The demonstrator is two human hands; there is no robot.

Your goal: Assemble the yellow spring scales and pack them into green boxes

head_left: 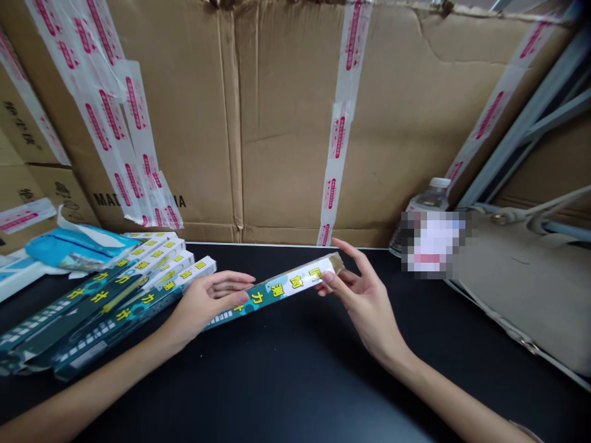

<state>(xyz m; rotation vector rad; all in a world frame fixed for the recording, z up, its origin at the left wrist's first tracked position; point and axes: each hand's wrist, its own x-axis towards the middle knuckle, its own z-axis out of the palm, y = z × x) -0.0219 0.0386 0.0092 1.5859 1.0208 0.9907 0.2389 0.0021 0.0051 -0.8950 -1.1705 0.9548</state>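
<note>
The slim box (pixel 289 286) is between the person's two hands, slanting up to the right; whether its lower end touches the counter (pixel 277 381), I can't tell. The left hand (pixel 207 301) has its grip closed around the lower part, thumb on the printed face, probably to steady it. The right hand (pixel 367 298) pinches the upper end in its grip, index finger raised clear, seemingly so the open flap (pixel 338 261) there is within reach. To the left, similar boxes (pixel 138 314) lie in an overlapping pile, perhaps set there to be handy. A blue tissue pack (pixel 83 246) lies beside their far end. On the right, a bottle (pixel 429 200) and a pale bag (pixel 521 289) stand apart from the hands, leaving elbow room. Behind rises a large taped carton (pixel 286 123).
</note>
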